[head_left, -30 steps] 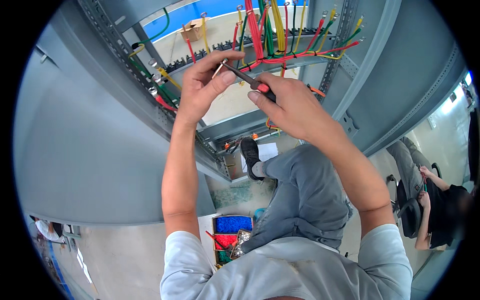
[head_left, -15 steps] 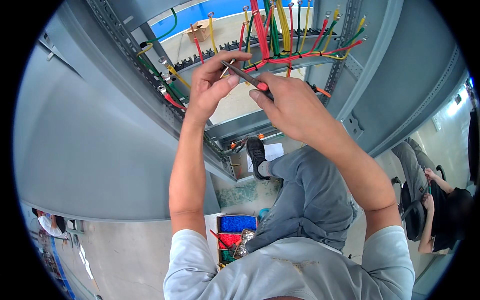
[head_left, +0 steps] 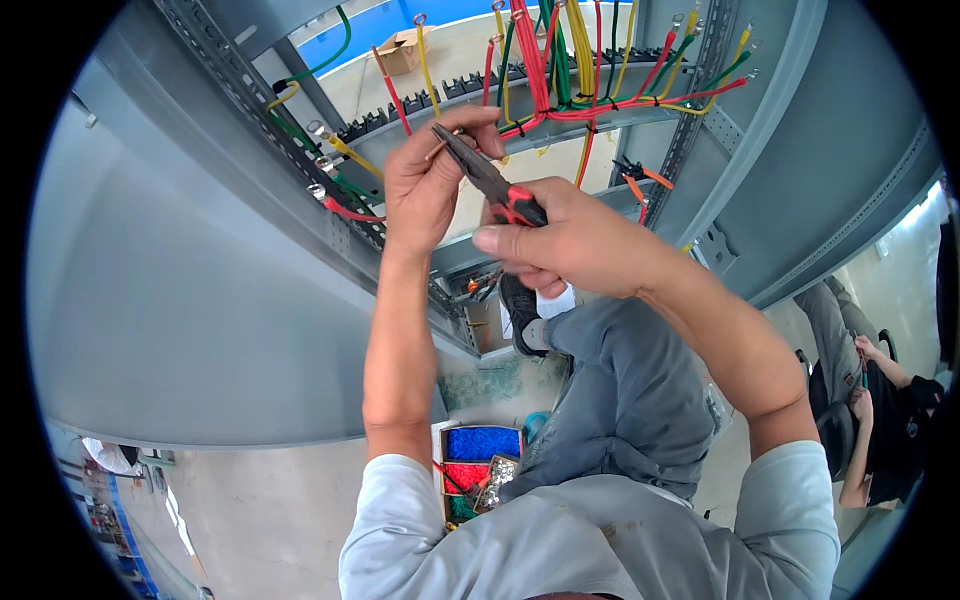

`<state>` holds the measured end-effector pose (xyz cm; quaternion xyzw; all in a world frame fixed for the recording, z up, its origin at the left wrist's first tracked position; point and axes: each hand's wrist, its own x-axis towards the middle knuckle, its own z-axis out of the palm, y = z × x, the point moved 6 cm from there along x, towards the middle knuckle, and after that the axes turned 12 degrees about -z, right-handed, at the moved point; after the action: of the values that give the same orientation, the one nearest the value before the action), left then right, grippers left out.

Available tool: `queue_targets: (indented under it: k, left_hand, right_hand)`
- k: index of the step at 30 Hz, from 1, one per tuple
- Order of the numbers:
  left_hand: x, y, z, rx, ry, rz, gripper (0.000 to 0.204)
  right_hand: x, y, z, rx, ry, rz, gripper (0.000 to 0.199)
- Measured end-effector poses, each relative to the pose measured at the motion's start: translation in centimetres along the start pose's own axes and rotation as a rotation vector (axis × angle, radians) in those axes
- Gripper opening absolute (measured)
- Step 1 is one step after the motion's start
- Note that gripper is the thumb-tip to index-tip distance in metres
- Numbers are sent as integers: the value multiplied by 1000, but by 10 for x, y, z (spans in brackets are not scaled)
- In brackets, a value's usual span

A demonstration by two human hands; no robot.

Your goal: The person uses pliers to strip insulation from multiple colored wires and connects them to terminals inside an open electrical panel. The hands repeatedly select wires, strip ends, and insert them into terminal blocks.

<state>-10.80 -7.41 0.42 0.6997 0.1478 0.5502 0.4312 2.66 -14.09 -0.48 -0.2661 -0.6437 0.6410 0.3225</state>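
My right hand point(head_left: 585, 235) grips long-nose pliers point(head_left: 482, 172) with dark jaws and red-and-black handles. The jaws point up and left, reaching the fingers of my left hand point(head_left: 420, 190). Those fingers are pinched around a short, thin, coppery piece point(head_left: 436, 150) beside the plier tips; its kind is too small to tell, and my fingers hide most of it. Just beyond both hands runs a bundle of red wires point(head_left: 532, 65), with green wires point(head_left: 558, 70) and yellow wires point(head_left: 578, 50) alongside, many ending in ring lugs.
Grey cabinet panels point(head_left: 200, 300) flank me. Orange-handled cutters point(head_left: 640, 178) hang at the right of the frame. Below, a divided box point(head_left: 440, 480) holds blue, red and green small parts. A cardboard box point(head_left: 400, 52) stands behind the cabinet. A seated person point(head_left: 880, 400) works at right.
The pliers' handles have swung down and toward me, and my right hand's fingers have shifted on them. My left fingers have curled closer around the small piece. The whole view has shifted slightly.
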Motion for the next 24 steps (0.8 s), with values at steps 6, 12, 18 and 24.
queue_targets:
  k: [6,12,18,24]
  left_hand:
    - [-5,1,-6,-62,104,89,40]
    - [-7,9,0,-96,132,93,40]
    - [15,12,2,50,263,32,33]
    - [30,15,0,156,317,156,31]
  right_hand:
    - [16,17,30,639,-331,15,25]
    - [29,27,42,873,-629,-124,30]
    - [13,2,-7,121,-121,-168,37]
    - [-23,-61,-50,-1298,479,-400,34]
